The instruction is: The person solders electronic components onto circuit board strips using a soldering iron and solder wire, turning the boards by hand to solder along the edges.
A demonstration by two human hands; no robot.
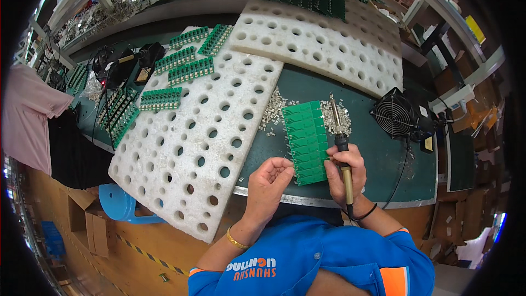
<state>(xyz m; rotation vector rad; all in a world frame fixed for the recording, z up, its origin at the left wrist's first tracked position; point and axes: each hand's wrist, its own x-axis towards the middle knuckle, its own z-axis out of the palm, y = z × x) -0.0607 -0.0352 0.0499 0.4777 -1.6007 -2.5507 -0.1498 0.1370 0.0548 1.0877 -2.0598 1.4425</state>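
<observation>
Near the front edge of the dark green desk (378,148), a green rectangular panel of small circuit boards (304,142) lies flat, its near end between the two hands. On its right the right hand (344,169) is closed around the handle of a black-and-yellow soldering iron (341,151), fingertips touching the panel's near right edge while the metal tip points away along its right side. On its left the left hand (269,178) is loosely curled, fingers pinched together just beside the near left corner; whether it pinches anything is too small to tell. Heaps of small silvery metal parts (274,111) lie far of the panel on both sides. A white foam sheet with round holes (186,148) crowds the left; a small black fan (395,115) stands right, with bare desk between it and the iron.
</observation>
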